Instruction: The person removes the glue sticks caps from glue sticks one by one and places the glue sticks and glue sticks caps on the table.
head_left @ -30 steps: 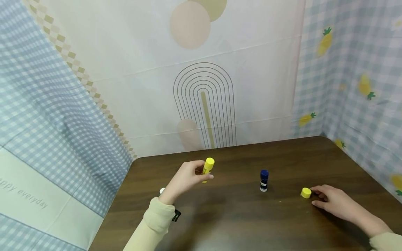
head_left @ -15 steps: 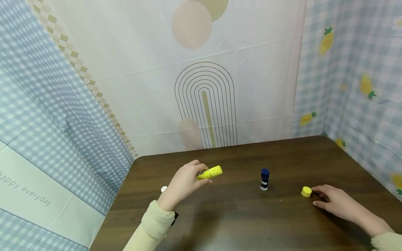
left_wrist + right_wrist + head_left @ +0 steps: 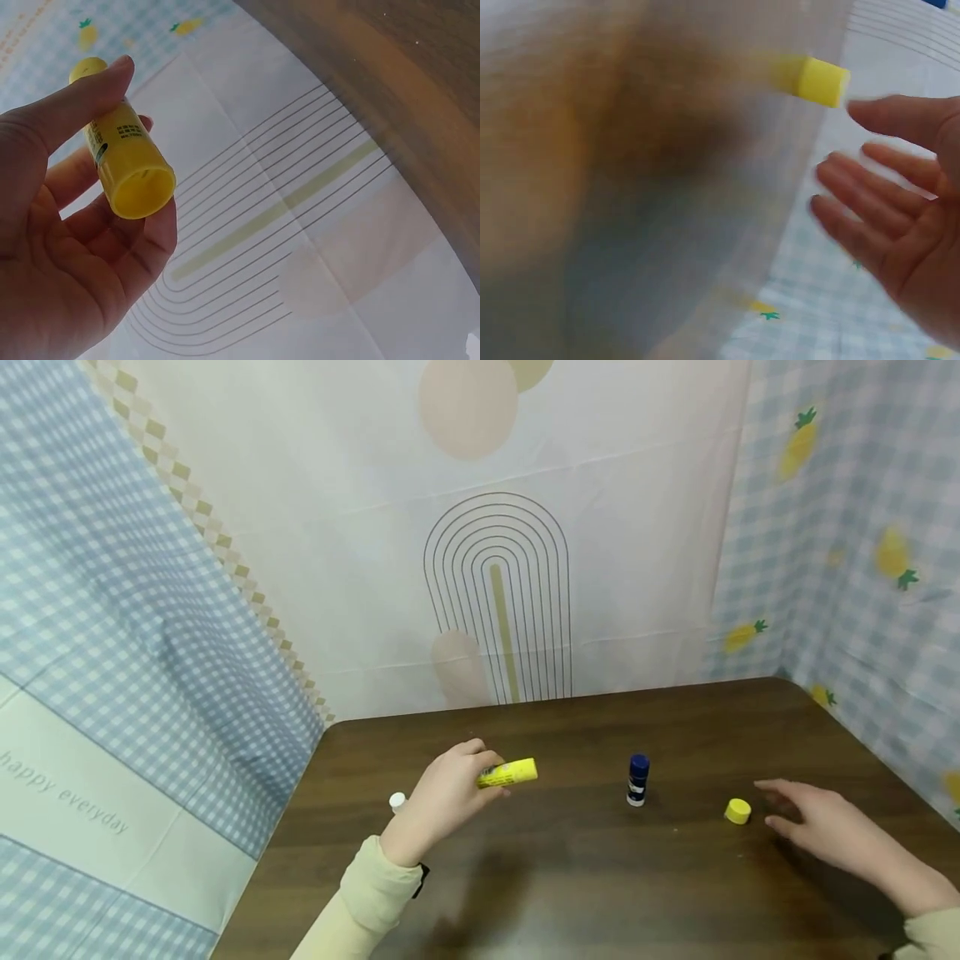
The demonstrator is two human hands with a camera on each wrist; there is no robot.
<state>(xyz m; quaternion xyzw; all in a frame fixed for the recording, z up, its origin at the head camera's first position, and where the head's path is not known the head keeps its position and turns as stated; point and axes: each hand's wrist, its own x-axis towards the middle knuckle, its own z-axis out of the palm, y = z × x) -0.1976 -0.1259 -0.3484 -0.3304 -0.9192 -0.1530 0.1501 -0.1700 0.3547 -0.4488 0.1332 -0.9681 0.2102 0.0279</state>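
Note:
My left hand [image 3: 448, 793] holds a yellow glue stick [image 3: 513, 772] above the table, lying almost level with one end pointing right. In the left wrist view, thumb and fingers grip the glue stick [image 3: 124, 142] along its side, and a hollow open end faces the camera. On the table at the right sits a short yellow cap [image 3: 738, 811]. My right hand [image 3: 832, 827] hovers just right of it, fingers loosely bent and holding nothing. The right wrist view shows a gap between the thumb and the yellow cap [image 3: 825, 82].
A dark blue glue stick [image 3: 637, 781] stands upright on the brown table [image 3: 585, 877], between the two hands. Behind the left wrist a small white round-topped thing [image 3: 397, 800] shows partly. Patterned cloth [image 3: 360, 568] hangs along the back and sides.
My left hand has tipped the yellow glue stick from upright to nearly level. The right hand has drawn slightly away from the yellow cap, which stays on the table.

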